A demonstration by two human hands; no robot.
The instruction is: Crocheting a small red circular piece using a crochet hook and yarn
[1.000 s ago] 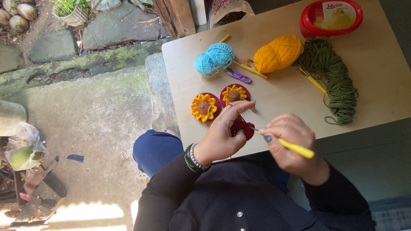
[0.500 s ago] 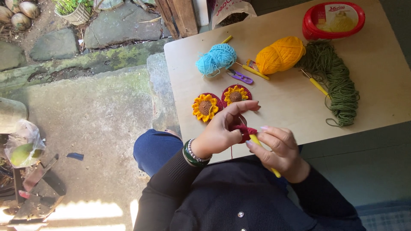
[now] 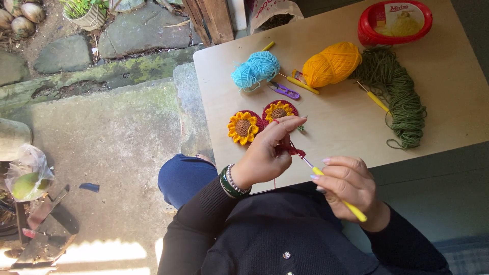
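Note:
My left hand (image 3: 267,153) pinches a small dark red crochet piece (image 3: 291,149) just over the near edge of the wooden table (image 3: 336,127), with red yarn over its raised forefinger. My right hand (image 3: 351,186) grips a yellow-handled crochet hook (image 3: 336,193) whose metal tip points up-left into the red piece. Two finished sunflower crochet rounds (image 3: 243,127) (image 3: 279,111) lie on the table just beyond my left hand.
On the table are a blue yarn ball (image 3: 255,70), an orange yarn ball (image 3: 332,63), a green yarn skein (image 3: 400,97), purple snips (image 3: 285,90), spare yellow hooks (image 3: 374,99) and a red tub (image 3: 395,21). Stone paving (image 3: 102,127) and a plastic bag (image 3: 25,175) lie left.
My right hand has drawn the hook back to the right of the red piece after working close against it. My left hand stays in place holding the piece.

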